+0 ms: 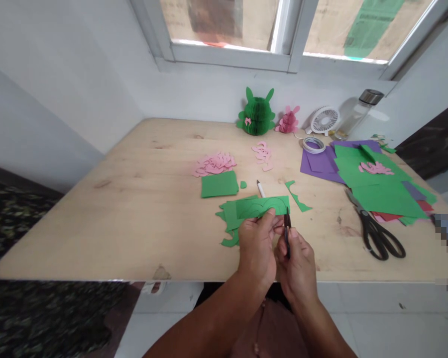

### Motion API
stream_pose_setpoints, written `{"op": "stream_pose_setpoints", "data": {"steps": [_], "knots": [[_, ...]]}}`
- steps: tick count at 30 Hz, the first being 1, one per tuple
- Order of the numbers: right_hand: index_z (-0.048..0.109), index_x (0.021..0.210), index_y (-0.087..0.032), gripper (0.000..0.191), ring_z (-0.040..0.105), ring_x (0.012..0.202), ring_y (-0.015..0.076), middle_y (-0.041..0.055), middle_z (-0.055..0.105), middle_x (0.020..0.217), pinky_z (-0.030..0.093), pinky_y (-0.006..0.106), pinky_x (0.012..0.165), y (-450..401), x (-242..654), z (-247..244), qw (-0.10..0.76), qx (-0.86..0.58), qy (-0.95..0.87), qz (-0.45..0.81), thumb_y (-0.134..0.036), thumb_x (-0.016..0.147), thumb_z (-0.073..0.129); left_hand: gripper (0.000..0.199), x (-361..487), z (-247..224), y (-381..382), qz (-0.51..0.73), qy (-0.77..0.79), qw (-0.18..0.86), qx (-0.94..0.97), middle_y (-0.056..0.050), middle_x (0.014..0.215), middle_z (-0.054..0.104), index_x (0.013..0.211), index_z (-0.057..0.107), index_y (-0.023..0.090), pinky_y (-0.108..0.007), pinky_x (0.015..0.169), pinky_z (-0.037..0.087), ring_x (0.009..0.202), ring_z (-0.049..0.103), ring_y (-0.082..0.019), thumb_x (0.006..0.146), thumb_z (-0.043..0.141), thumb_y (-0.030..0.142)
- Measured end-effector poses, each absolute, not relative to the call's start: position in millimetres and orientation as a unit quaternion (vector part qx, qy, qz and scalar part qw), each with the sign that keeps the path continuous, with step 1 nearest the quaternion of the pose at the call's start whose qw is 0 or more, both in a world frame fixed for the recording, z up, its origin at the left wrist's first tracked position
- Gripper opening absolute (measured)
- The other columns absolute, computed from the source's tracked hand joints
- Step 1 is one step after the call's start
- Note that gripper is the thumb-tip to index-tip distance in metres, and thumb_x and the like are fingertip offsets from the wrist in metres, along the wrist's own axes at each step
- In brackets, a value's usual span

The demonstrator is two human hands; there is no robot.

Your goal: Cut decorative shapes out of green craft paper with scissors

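Between thumb and fingers, my left hand (257, 243) pinches a green paper strip (263, 206) with curved outlines drawn on it. My right hand (297, 258) grips a small pair of black scissors (287, 223), their blades at the strip's right end. Green paper scraps (229, 238) lie beneath and left of the strip. A white pen (260, 189) rests just behind it, and a curved green offcut (297, 197) lies to the right. Further left are a green rectangular paper stack (219, 184) and a pile of pink paper cutouts (215, 163).
Large black-handled scissors (381, 233) lie at the right, near green sheets (390, 201) and purple sheets (321, 164) topped by a tape roll (314, 145). Along the wall stand a green paper figure (257, 117), a pink one (288, 121), a white fan (324, 120) and a glass bottle (358, 114).
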State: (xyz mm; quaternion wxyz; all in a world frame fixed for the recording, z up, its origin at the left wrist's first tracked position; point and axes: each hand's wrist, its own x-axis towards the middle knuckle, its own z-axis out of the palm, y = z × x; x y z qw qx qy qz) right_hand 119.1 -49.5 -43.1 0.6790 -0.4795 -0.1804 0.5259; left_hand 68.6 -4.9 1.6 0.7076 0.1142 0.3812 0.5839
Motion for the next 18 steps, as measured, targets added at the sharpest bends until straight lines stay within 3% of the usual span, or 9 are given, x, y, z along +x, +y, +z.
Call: {"op": "stream_pose_setpoints", "data": {"steps": [18], "knots": [[0.046,0.052,-0.018,0.046,0.027,0.045,0.0084,-0.0073,0.036,0.048,0.02,0.023,0.043,-47.3,120.1,-46.4,0.674,-0.494,-0.175,0.521,-0.052,0.077,0.066,0.016,71.9,-3.9,-2.5,0.58,0.389,0.709,0.101,-0.006,0.066,0.068,0.067,0.063,0.013,-0.026,0.061,0.048,0.065,0.066,-0.017,0.059,0.073,0.023]]}}
